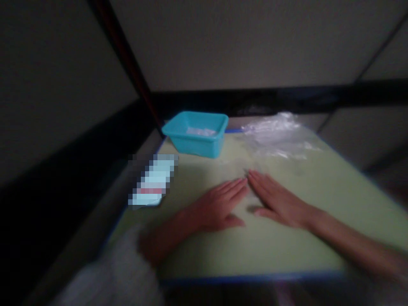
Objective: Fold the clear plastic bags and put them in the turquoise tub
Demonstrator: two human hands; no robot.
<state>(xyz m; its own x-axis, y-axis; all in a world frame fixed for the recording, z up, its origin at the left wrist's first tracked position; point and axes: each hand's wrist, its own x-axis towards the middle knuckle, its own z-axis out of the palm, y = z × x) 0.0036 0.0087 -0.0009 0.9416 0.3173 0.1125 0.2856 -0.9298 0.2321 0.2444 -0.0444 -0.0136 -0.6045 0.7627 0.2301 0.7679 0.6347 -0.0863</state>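
My left hand (221,206) lies flat on the pale yellow-green table (204,255), fingers stretched out and thumb apart. Opposite it, my right hand (279,199) is also flat, its fingertips close to those of the left. Around and just beyond the fingertips is a faint clear patch (231,168) that looks like thin plastic, too blurred to be sure. Neither hand grips anything. Past the right hand, a crumpled heap of clear plastic (277,136) rests at the table's far side.
A turquoise basin (199,146) with something whitish inside stands at the far left. On the left edge lies a pixelated, light-coloured flat object (154,180). The table has a blue rim (248,278). Walls rise behind and to the left.
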